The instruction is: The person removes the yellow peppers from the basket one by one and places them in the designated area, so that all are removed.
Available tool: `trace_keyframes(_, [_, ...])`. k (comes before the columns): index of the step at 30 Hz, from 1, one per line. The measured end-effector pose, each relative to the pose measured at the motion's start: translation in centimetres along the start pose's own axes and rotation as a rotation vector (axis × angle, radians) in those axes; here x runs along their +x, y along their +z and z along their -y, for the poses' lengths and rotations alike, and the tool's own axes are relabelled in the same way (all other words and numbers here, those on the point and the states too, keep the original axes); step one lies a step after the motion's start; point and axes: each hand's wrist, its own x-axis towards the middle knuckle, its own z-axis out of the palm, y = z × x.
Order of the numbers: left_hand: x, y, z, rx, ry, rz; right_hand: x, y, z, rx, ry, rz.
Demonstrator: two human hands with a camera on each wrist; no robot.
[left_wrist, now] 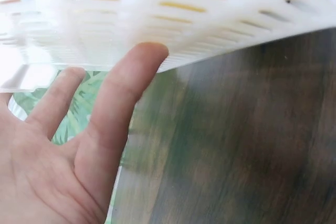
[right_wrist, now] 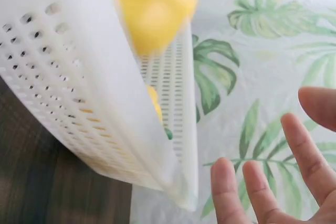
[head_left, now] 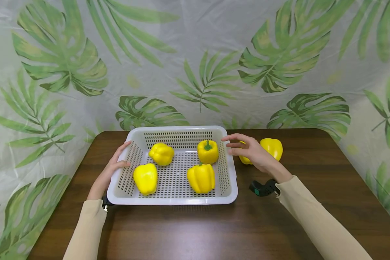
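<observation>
A white perforated plastic basket (head_left: 173, 200) holds several yellow bell peppers, two on the left and two on the right. The back right bell pepper (head_left: 208, 153) stands with its green stem up. My left hand (head_left: 112, 172) is at the basket's left side, its thumb (left_wrist: 118, 95) against the outer wall and its fingers near the rim. At the right rim, my right hand (head_left: 251, 151) is spread with nothing in its grasp. The right wrist view shows a gap between its fingers (right_wrist: 260, 190) and the basket.
Outside the basket, a yellow bell pepper (head_left: 272, 147) and another bell pepper (head_left: 245, 160) lie on the brown wooden table (head_left: 188, 231), partly behind my right hand. A leaf-patterned cloth (head_left: 211, 43) hangs behind the table.
</observation>
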Motion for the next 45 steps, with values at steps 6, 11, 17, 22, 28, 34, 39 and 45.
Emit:
trace_keyframes(6, [0.1, 0.0, -0.1, 0.01, -0.012, -0.001, 0.3, 0.7, 0.2, 0.011, 0.001, 0.012])
trace_keyframes(11, [0.0, -0.1, 0.0, 0.01, -0.032, -0.004, 0.7, 1.6, 0.0, 0.042, 0.007, 0.048])
trace_keyframes(17, [0.1, -0.2, 0.1, 0.01, -0.027, -0.001, 1.1, 2.4, 0.0, 0.052, 0.012, 0.065])
trace_keyframes(22, [0.2, -0.2, 0.2, 0.003, -0.018, 0.003, 1.4, 3.0, 0.2, 0.027, 0.008, 0.071])
trace_keyframes(28, [0.1, -0.2, 0.2, 0.004, -0.012, 0.002, 2.1, 3.5, 0.3, 0.014, -0.016, 0.088])
trace_keyframes(34, [0.1, -0.2, 0.1, 0.005, -0.01, 0.003, 3.0, 4.2, 0.8, -0.014, -0.007, 0.103])
trace_keyframes(39, [0.1, -0.2, 0.2, 0.0, -0.008, 0.003, 3.6, 4.7, 0.9, -0.013, 0.007, 0.112])
trace_keyframes(45, [0.3, -0.3, 0.4, -0.002, 0.021, 0.003, 4.3, 5.0, 0.6, -0.036, 0.007, 0.111])
